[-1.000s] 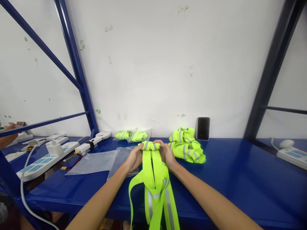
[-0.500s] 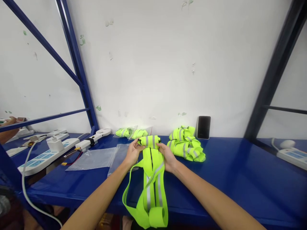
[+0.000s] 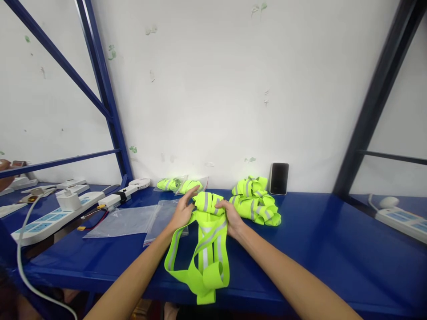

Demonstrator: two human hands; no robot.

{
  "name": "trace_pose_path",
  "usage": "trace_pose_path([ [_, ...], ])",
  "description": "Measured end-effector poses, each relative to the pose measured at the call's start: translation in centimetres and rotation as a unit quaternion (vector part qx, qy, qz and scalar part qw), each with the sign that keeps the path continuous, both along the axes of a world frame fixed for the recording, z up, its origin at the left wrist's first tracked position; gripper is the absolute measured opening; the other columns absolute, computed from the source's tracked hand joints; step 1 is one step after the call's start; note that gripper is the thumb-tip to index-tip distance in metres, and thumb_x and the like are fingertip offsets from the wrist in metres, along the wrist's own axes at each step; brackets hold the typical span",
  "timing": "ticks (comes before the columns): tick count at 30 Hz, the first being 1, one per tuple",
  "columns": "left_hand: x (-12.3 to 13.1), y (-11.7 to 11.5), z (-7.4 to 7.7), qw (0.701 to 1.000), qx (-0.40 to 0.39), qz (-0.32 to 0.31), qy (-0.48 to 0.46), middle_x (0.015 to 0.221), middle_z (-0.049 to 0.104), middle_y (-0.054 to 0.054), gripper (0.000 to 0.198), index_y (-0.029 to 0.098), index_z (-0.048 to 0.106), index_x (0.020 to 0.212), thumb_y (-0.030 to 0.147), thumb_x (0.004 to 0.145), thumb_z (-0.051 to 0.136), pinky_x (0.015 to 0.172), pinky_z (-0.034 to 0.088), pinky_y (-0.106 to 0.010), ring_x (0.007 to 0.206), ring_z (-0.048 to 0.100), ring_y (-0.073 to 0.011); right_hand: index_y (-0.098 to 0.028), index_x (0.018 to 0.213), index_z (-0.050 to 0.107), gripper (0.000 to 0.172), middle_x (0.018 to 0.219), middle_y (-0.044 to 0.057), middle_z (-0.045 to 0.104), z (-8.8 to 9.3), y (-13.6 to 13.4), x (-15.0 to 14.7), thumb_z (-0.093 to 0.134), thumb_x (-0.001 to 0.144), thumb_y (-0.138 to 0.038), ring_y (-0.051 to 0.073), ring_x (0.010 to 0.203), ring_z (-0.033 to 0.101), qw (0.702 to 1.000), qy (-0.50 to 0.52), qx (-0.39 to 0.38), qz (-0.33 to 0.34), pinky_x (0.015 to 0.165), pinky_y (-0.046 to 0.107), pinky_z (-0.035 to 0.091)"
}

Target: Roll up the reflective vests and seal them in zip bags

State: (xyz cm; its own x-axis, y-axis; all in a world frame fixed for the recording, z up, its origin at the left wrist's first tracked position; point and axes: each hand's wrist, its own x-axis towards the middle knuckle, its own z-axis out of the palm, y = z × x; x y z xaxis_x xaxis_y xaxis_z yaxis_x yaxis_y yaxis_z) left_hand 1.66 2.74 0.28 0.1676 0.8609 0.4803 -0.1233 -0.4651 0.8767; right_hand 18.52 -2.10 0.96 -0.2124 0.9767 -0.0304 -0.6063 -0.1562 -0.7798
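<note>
A neon-yellow reflective elastic harness [image 3: 208,240] with grey stripes is partly rolled up in front of me. Its upper end forms a bundle, and loose straps hang down over the table's front edge. My right hand [image 3: 231,218] grips the bundle from the right, thumb across its front. At the bundle's left side is my left hand [image 3: 182,213], index finger stretched up and thumb apart from it. Whether its hidden fingers touch the fabric I cannot tell. More yellow straps [image 3: 255,204] lie in a heap behind my right hand.
Flat clear plastic bags [image 3: 123,221] lie on the blue table [image 3: 316,249] at left. Bagged yellow straps [image 3: 168,184] sit near the wall. A phone [image 3: 279,178] leans there. White power strips [image 3: 50,220], a cable and a small fan [image 3: 139,183] occupy the left side.
The neat roll has become a looser, folded bundle. My left hand's index finger has lifted off it; my right thumb has moved over its front. The hanging straps have risen a little.
</note>
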Motion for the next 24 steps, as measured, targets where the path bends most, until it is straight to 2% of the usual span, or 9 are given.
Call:
trace_pose_path([
  [2,0.2,0.5,-0.2,0.997,-0.056,0.013,-0.043,0.098,0.067,-0.004,0.038,0.021,0.068,0.106,0.018,0.069,0.061,0.074,0.045,-0.026,0.086,0.061,-0.0177,-0.019,0.077,0.058,0.024,0.062,0.002,0.067,-0.2,0.2,0.1,0.056,0.054,-0.017,0.022,0.061,0.064,0.999,0.001,0.03,-0.025,0.058,0.034,0.052],
  [4,0.5,0.8,-0.5,0.992,-0.095,0.008,-0.088,0.068,0.059,0.002,0.023,0.018,0.066,0.092,0.026,0.071,0.063,0.054,0.036,-0.021,0.056,0.051,-0.0103,-0.019,0.077,0.057,0.026,0.064,0.001,0.067,-0.4,0.5,0.2,0.057,0.052,-0.015,0.021,0.062,0.063,0.997,0.004,0.053,-0.049,0.058,0.031,0.051],
  [8,0.8,0.6,-0.5,0.984,-0.109,-0.006,-0.138,0.05,0.034,0.009,0.025,0.017,0.058,0.079,0.036,0.069,0.072,0.041,0.018,-0.019,0.04,0.027,-0.004,-0.021,0.088,0.059,0.04,0.073,-0.002,0.069,-0.6,0.9,0.4,0.057,0.05,-0.011,0.019,0.066,0.063,0.994,0.005,0.092,-0.064,0.058,0.029,0.05],
  [11,0.6,-0.2,-0.2,0.988,-0.116,-0.005,-0.107,0.05,0.037,0.008,0.03,0.017,0.061,0.085,0.042,0.072,0.071,0.038,0.017,-0.018,0.039,0.029,-0.0043,-0.023,0.097,0.058,0.052,0.079,-0.003,0.069,-0.4,1.1,0.6,0.057,0.047,-0.007,0.019,0.069,0.063,0.992,0.017,0.107,-0.057,0.059,0.028,0.05],
  [13,0.4,-0.9,0.1,0.989,-0.129,-0.031,-0.065,0.058,0.052,0.004,0.035,0.017,0.064,0.095,0.046,0.075,0.068,0.037,0.025,-0.018,0.046,0.044,-0.0081,-0.024,0.1,0.058,0.056,0.08,-0.003,0.068,-0.2,1.2,0.8,0.057,0.047,-0.005,0.019,0.07,0.064,0.993,0.02,0.109,-0.05,0.06,0.027,0.049],
  [16,0.3,-1.8,0.3,0.975,-0.182,-0.122,-0.025,0.082,0.068,-0.007,0.044,0.017,0.063,0.111,0.05,0.082,0.058,0.045,0.043,-0.023,0.069,0.063,-0.0202,-0.024,0.099,0.059,0.056,0.079,-0.003,0.068,0.1,1.1,1.0,0.06,0.046,-0.003,0.019,0.071,0.064,0.993,-0.002,0.112,-0.046,0.059,0.026,0.048],
  [18,0.4,-2.3,0.4,0.962,-0.209,-0.173,-0.023,0.092,0.07,-0.01,0.047,0.019,0.059,0.12,0.049,0.084,0.057,0.051,0.049,-0.027,0.081,0.066,-0.0257,-0.023,0.097,0.061,0.054,0.078,-0.003,0.067,0.2,1.0,1.0,0.062,0.046,-0.002,0.019,0.069,0.063,0.992,-0.028,0.115,-0.047,0.058,0.026,0.047],
  [21,0.5,-2.5,0.5,0.954,-0.234,-0.188,-0.019,0.101,0.07,-0.009,0.054,0.024,0.053,0.129,0.045,0.08,0.064,0.055,0.051,-0.029,0.085,0.067,-0.0272,-0.023,0.096,0.064,0.051,0.078,-0.003,0.067,-0.1,1.1,1.0,0.065,0.048,-0.003,0.017,0.069,0.061,0.987,-0.066,0.139,-0.045,0.059,0.026,0.047],
  [24,0.4,-2.4,0.7,0.937,-0.284,-0.2,-0.031,0.098,0.071,-0.01,0.059,0.023,0.056,0.125,0.06,0.08,0.058,0.055,0.052,-0.03,0.083,0.068,-0.0273,-0.023,0.094,0.068,0.046,0.096,0.0,0.067,-0.7,1.2,1.0,0.067,0.052,-0.006,0.019,0.086,0.06,0.972,-0.12,0.192,-0.062,0.069,0.027,0.049],
])
